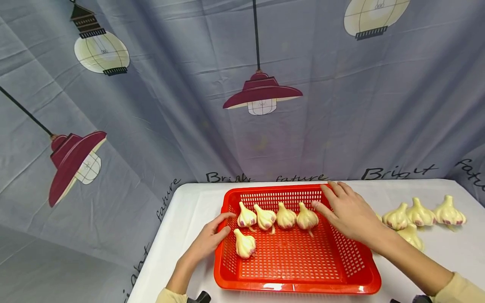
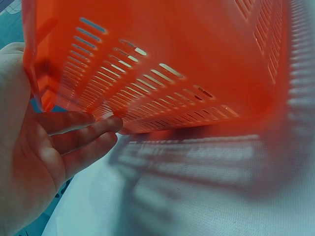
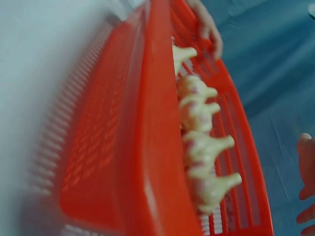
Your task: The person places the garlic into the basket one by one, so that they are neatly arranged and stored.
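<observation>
A red plastic basket (image 1: 288, 269) with slotted walls sits on the white table. Inside it, several garlic bulbs (image 1: 286, 216) stand in a row along the back, and one more garlic bulb (image 1: 245, 244) sits nearer the front left. My left hand (image 1: 206, 239) grips the basket's left rim, with fingers (image 2: 86, 132) against the outer wall in the left wrist view. Over the back right corner of the basket is my right hand (image 1: 350, 212), fingers spread and holding nothing. The right wrist view shows its fingertips (image 3: 307, 169) apart from the basket.
More garlic bulbs (image 1: 420, 214) lie in a group on the table to the right of the basket, partly behind the right arm. A grey curtain (image 1: 182, 105) printed with lamps hangs close behind the white table (image 1: 193, 206).
</observation>
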The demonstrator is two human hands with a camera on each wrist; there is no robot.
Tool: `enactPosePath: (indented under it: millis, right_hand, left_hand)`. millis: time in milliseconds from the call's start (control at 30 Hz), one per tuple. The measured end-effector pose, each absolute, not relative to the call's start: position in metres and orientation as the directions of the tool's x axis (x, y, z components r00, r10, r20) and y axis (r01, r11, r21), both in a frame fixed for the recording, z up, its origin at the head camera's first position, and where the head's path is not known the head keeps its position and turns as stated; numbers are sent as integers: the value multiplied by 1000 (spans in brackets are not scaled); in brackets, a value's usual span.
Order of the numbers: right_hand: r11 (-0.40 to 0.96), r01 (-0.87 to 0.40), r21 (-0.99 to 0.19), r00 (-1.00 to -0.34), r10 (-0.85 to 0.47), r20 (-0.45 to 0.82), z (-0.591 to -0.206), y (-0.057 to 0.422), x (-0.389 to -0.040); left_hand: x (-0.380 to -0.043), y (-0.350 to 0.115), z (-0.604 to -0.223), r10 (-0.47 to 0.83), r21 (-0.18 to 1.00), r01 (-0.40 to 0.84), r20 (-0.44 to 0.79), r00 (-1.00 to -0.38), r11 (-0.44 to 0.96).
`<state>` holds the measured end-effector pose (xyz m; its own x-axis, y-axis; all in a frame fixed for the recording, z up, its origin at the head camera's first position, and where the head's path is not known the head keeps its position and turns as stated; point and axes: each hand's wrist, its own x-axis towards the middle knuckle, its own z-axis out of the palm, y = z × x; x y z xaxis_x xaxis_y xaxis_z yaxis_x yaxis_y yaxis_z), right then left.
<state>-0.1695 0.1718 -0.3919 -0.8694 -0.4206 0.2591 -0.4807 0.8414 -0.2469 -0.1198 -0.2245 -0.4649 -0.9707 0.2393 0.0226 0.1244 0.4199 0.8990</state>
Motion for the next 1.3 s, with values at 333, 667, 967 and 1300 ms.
enactPosePath:
  millis: [333, 667, 967, 1300]
  right_hand:
    - [896, -347, -278, -935, -305, 182, -399, 233, -166]
    - [894, -225, -387, -969, -165, 182, -420, 289, -152]
    - [872, -26, -489, -995, 24, 97, -441, 330, -140]
    - [794, 174, -582, -985, 130, -117, -469, 349, -131]
  left_hand:
    - [-121, -225, -466, 231, 890, 124, 22, -973, 439]
    - [-120, -226, -461, 222, 903, 97, 1, -975, 420]
    - [-120, -230, -465, 201, 896, 87, -2, -980, 435]
    - [-120, -231, -462, 207, 894, 108, 17, -978, 434]
